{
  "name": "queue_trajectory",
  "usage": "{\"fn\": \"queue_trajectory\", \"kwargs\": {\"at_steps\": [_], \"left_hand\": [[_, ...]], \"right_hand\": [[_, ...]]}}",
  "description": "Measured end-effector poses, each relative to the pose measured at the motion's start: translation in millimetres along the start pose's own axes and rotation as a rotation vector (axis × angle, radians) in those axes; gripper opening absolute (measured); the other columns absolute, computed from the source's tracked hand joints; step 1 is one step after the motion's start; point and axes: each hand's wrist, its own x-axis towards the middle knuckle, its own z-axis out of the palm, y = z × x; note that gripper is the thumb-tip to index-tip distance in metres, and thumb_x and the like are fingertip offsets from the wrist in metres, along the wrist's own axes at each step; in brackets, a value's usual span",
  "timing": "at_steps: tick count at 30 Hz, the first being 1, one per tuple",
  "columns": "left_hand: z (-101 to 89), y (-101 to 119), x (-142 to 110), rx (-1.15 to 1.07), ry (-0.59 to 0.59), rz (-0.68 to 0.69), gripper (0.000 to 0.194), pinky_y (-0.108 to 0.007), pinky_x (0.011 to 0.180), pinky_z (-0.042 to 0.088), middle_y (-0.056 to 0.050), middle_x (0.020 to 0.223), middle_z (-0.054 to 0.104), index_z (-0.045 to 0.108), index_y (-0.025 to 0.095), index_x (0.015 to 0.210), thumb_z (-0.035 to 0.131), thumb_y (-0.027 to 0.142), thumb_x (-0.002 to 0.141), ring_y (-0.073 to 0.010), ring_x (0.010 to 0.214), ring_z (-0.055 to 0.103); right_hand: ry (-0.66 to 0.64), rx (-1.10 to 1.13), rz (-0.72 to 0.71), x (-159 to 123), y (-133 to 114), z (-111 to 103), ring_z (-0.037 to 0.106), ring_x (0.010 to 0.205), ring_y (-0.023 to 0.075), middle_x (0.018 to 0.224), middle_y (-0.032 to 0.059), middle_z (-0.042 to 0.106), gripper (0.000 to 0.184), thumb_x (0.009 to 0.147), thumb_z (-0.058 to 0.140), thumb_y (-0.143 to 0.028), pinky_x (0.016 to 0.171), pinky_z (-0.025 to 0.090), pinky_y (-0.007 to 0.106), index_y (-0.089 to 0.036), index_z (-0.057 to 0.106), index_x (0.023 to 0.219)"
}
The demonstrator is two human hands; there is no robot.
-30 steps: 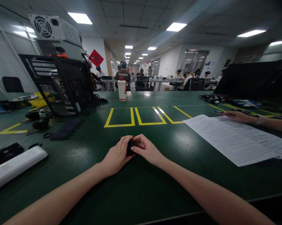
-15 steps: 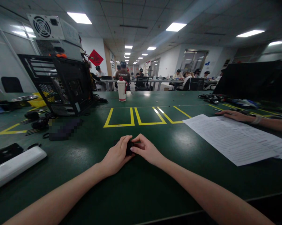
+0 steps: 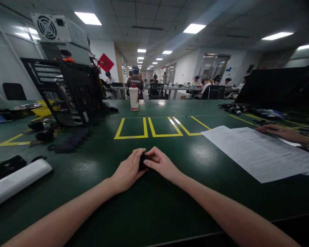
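Both my hands meet around a small black object (image 3: 141, 162) low over the green table (image 3: 154, 212). My left hand (image 3: 127, 171) wraps its left side, fingers curled over the top and thumb beneath. From the other side, my right hand (image 3: 161, 164) pinches its right edge between thumb and fingers. Most of the object is hidden by my fingers, so its exact kind cannot be made out. Beyond my hands, yellow tape outlines (image 3: 131, 137) mark the tabletop.
Printed sheets (image 3: 252, 154) lie at right, with another person's hand (image 3: 280, 130) at their far edge. A black computer case (image 3: 67, 92) carrying power supplies (image 3: 63, 32) stands at left. A white power strip (image 3: 21, 183) lies nearer; a white bottle (image 3: 134, 97) stands farther back.
The other person's hand at the right has shifted farther right along the papers. My own hands and the black object look almost the same.
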Motion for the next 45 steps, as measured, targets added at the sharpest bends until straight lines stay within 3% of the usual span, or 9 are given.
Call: {"fn": "queue_trajectory", "kwargs": {"at_steps": [7, 13, 18, 23, 29, 35, 40, 45], "left_hand": [[-1.5, 1.0, 0.2, 0.005, -0.009, 0.0, 0.057, -0.04, 0.081, 0.047, -0.008, 0.124, 0.034, 0.019, 0.025, 0.123, 0.052, 0.028, 0.077, -0.0234, 0.108, 0.045], [0.9, -0.4, -0.3, 0.01, 0.006, -0.003, 0.056, -0.043, 0.08, 0.047, -0.009, 0.124, 0.033, 0.019, 0.025, 0.122, 0.052, 0.026, 0.076, -0.0248, 0.107, 0.046], [2.3, -1.7, 0.3, -0.002, 0.012, -0.002, 0.057, -0.044, 0.08, 0.046, -0.009, 0.125, 0.033, 0.018, 0.025, 0.123, 0.052, 0.029, 0.076, -0.0247, 0.107, 0.046], [0.7, -0.6, 0.1, -0.002, -0.001, -0.006, 0.056, -0.043, 0.08, 0.047, -0.009, 0.124, 0.033, 0.019, 0.025, 0.123, 0.051, 0.028, 0.077, -0.0245, 0.107, 0.045], [-1.0, 0.3, -0.4, 0.021, -0.019, -0.014, 0.059, -0.041, 0.082, 0.046, -0.008, 0.124, 0.032, 0.017, 0.024, 0.123, 0.052, 0.026, 0.076, -0.0232, 0.106, 0.046], [-1.6, 0.6, -0.1, 0.022, -0.013, -0.007, 0.058, -0.041, 0.082, 0.046, -0.008, 0.124, 0.033, 0.017, 0.024, 0.123, 0.051, 0.027, 0.077, -0.0234, 0.106, 0.046], [-2.3, 1.5, 0.3, 0.017, -0.012, -0.004, 0.057, -0.04, 0.082, 0.046, -0.008, 0.122, 0.034, 0.019, 0.023, 0.123, 0.052, 0.027, 0.076, -0.0227, 0.104, 0.047], [-0.9, 0.2, -0.1, 0.014, -0.007, -0.008, 0.056, -0.041, 0.081, 0.046, -0.009, 0.123, 0.034, 0.019, 0.024, 0.122, 0.051, 0.026, 0.076, -0.0224, 0.103, 0.048]], "right_hand": [[0.026, -0.039, 0.02, 0.9, -0.2, 0.0, 0.053, 0.098, 0.017, 0.101, 0.0026, 0.051, 0.027, 0.074, 0.055, -0.027, 0.084, 0.044, 0.036, -0.02, 0.046, 0.098], [-0.022, 0.016, -0.03, 1.2, 2.5, -0.5, 0.053, 0.098, 0.0158, 0.096, -0.0004, 0.052, 0.029, 0.068, 0.061, -0.022, 0.088, 0.042, 0.035, -0.021, 0.045, 0.092], [-0.003, 0.002, -0.018, 0.8, 2.3, 0.5, 0.054, 0.094, 0.0155, 0.095, -0.0004, 0.051, 0.02, 0.073, 0.055, -0.025, 0.083, 0.046, 0.034, -0.021, 0.046, 0.09], [0.014, -0.023, 0.0, 1.0, 1.9, 0.3, 0.053, 0.097, 0.0164, 0.101, 0.0023, 0.051, 0.027, 0.073, 0.055, -0.024, 0.085, 0.044, 0.036, -0.021, 0.045, 0.098], [-0.016, 0.01, -0.033, 0.4, 4.1, 0.4, 0.053, 0.098, 0.0156, 0.097, -0.0004, 0.053, 0.029, 0.068, 0.061, -0.019, 0.088, 0.043, 0.035, -0.021, 0.045, 0.092], [0.007, -0.008, -0.013, 0.1, 1.4, 2.1, 0.055, 0.094, 0.0165, 0.096, 0.0007, 0.053, 0.018, 0.076, 0.053, -0.027, 0.079, 0.048, 0.034, -0.022, 0.047, 0.092], [0.041, -0.01, 0.044, 3.6, 6.0, 0.7, 0.052, 0.1, 0.0177, 0.104, 0.0034, 0.053, 0.031, 0.073, 0.056, -0.026, 0.087, 0.043, 0.037, -0.021, 0.046, 0.101], [-0.025, 0.04, 0.007, 2.7, 7.4, -0.5, 0.053, 0.099, 0.0172, 0.099, 0.001, 0.054, 0.032, 0.068, 0.062, -0.021, 0.088, 0.043, 0.036, -0.021, 0.046, 0.095]]}}
